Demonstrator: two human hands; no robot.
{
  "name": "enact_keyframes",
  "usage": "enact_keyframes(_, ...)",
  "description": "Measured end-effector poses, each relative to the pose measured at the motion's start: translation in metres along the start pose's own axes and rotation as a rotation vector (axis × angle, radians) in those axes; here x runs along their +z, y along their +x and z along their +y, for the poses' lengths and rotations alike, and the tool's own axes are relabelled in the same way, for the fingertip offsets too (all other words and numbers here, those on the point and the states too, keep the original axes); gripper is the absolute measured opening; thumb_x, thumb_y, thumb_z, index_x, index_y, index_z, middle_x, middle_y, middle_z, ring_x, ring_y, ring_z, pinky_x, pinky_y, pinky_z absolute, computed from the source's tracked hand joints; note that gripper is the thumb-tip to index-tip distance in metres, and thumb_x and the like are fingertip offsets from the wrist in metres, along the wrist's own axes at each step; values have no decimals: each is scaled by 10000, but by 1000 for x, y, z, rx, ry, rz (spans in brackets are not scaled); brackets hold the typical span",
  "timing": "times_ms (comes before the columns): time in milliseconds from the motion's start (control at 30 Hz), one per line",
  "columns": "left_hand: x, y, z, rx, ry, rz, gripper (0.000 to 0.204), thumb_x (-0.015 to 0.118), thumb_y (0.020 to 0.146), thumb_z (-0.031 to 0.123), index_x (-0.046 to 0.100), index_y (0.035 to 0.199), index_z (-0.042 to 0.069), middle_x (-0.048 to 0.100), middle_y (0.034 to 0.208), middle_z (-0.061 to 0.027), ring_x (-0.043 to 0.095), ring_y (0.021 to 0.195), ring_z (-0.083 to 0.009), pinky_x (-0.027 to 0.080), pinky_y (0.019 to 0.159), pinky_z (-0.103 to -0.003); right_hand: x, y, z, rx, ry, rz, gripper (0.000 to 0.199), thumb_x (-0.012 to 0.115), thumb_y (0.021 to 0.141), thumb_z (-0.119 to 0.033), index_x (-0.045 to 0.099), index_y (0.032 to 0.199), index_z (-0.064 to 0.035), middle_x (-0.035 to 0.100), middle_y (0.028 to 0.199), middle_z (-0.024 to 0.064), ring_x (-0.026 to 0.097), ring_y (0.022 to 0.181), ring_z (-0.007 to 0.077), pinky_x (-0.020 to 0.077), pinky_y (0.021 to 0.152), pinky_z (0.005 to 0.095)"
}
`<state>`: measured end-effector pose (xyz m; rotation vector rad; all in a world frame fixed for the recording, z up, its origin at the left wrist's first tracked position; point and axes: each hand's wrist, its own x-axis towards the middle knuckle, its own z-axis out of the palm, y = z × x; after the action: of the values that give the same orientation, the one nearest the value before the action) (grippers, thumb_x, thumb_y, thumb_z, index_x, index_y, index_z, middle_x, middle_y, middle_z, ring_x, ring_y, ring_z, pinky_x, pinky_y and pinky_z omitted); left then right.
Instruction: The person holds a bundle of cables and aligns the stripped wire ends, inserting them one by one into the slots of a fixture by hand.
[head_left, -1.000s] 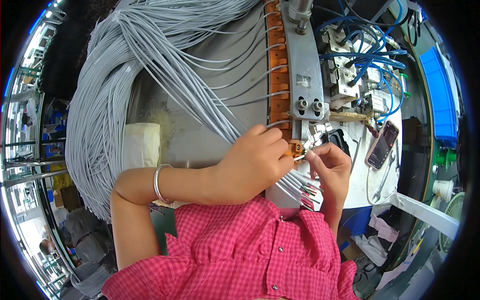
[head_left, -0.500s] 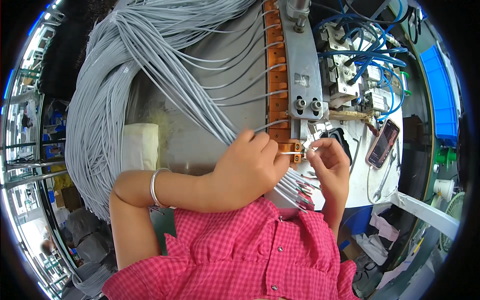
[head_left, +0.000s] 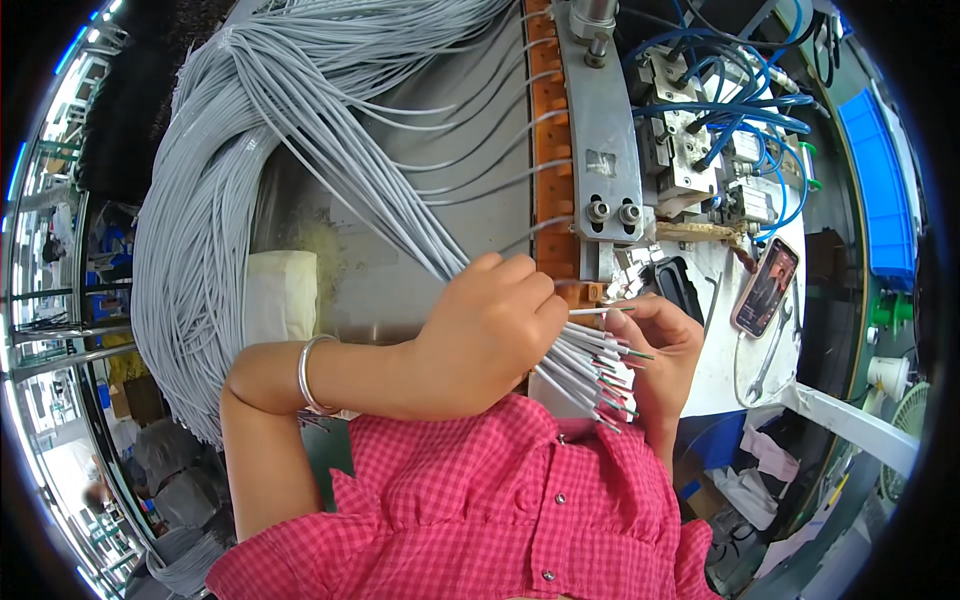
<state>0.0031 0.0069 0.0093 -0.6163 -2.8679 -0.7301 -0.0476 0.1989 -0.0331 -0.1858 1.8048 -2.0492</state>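
My left hand (head_left: pixel 497 325) is closed around a bundle of thin grey cables (head_left: pixel 375 190), held across the front of the workbench. Their cut ends (head_left: pixel 590 370) fan out to the right below the fingers, with short red, green and white inner wires showing. One cable end (head_left: pixel 592 311) sticks out above the others toward my right hand (head_left: pixel 660 340). The right thumb and forefinger are pinched together at that cable's tip. Just beyond the hands runs a row of orange holders (head_left: pixel 553 190), with single grey cables lying in several of them.
A thick heap of grey cables (head_left: pixel 195 230) lies at left, beside a pale folded cloth (head_left: pixel 282 295). Right of the holders stand a steel plate (head_left: pixel 605 140) with bolts and valve blocks (head_left: pixel 685 130) with blue hoses. A phone (head_left: pixel 768 285) and a wrench (head_left: pixel 770 355) lie at right.
The orange row with its cables has shifted away from me. The cut ends have spread further right below my left hand, and the right fingers have come slightly lower.
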Motion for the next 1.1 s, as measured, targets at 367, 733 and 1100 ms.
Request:
enact_keyframes(367, 6, 2, -2, -11, -16, -24, 234, 639, 540, 60, 510, 734, 46, 476, 674, -74, 492, 699, -249, 363, 635, -349, -14, 8, 5, 153, 220, -240, 39, 648, 780, 28, 635, 815, 40, 617, 707, 43, 513, 529, 46, 372, 443, 165)
enact_keyframes(733, 12, 1, -3, 76, 10, -19, 232, 629, 536, 45, 508, 733, 49, 474, 707, -85, 482, 735, -259, 365, 670, -362, -18, 10, 10, 77, 80, -112, 45, 646, 785, 24, 601, 792, 26, 591, 681, 30, 472, 495, 35, 337, 415, 173)
enact_keyframes(1100, 3, 1, -2, -34, -6, -97, 263, 618, 515, 23, 510, 754, 51, 472, 696, -71, 480, 728, -252, 367, 687, -367, -22, 18, 18, 249, 82, -215, 108, 561, 884, -76, 555, 806, -2, 535, 626, -17, 391, 460, 9, 278, 400, 179)
